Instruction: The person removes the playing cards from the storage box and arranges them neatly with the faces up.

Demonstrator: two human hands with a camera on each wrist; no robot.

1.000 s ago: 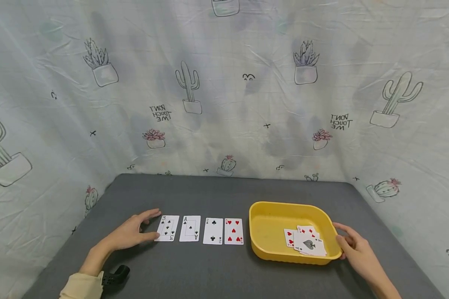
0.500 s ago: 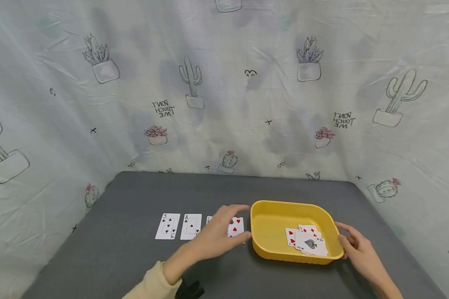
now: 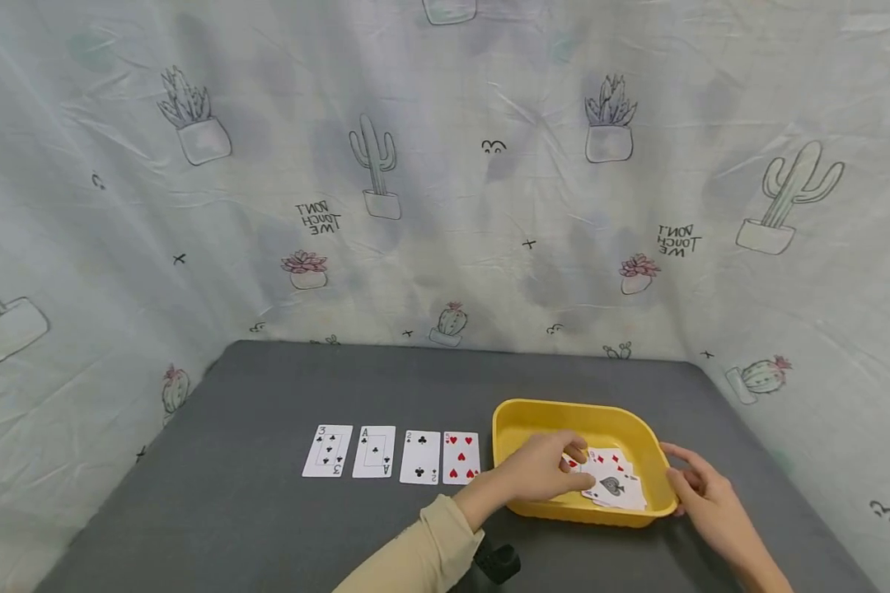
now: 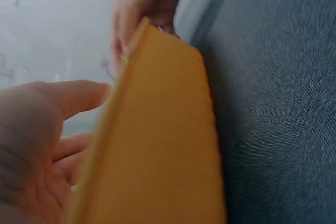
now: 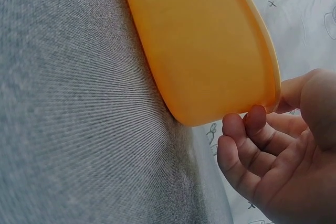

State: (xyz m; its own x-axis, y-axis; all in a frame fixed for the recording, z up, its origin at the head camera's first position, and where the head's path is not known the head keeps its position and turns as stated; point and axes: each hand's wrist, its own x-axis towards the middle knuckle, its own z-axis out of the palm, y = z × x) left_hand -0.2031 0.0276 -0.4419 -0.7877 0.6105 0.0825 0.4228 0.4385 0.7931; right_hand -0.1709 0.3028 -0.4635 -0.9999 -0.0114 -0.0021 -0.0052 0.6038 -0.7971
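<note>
My left hand (image 3: 541,465) reaches over the near rim into a yellow tray (image 3: 515,424), fingers bent loosely and thumb apart, beside the playing cards inside. On top there lies an ace of spades (image 3: 612,487), over a diamonds card (image 3: 614,459) and a hearts card (image 3: 569,463) partly hidden by my fingers. No card shows between finger and thumb. At the tray's right end, my right hand (image 3: 712,504) grips the rim; in the right wrist view its curled fingers (image 5: 239,129) press against the end wall. The left wrist view shows the left thumb (image 4: 84,98) above the rim.
Left of the tray, a row of face-up cards lies on the dark grey table (image 3: 230,494): a three of clubs (image 3: 328,451), a clubs ace (image 3: 374,451), a two of clubs (image 3: 419,458) and a hearts card (image 3: 461,458). A cactus-print curtain (image 3: 445,181) hangs behind.
My left hand has left the three of clubs at the row's left end, crossed rightward over the cards and entered the tray. My right hand stays on the tray's right end.
</note>
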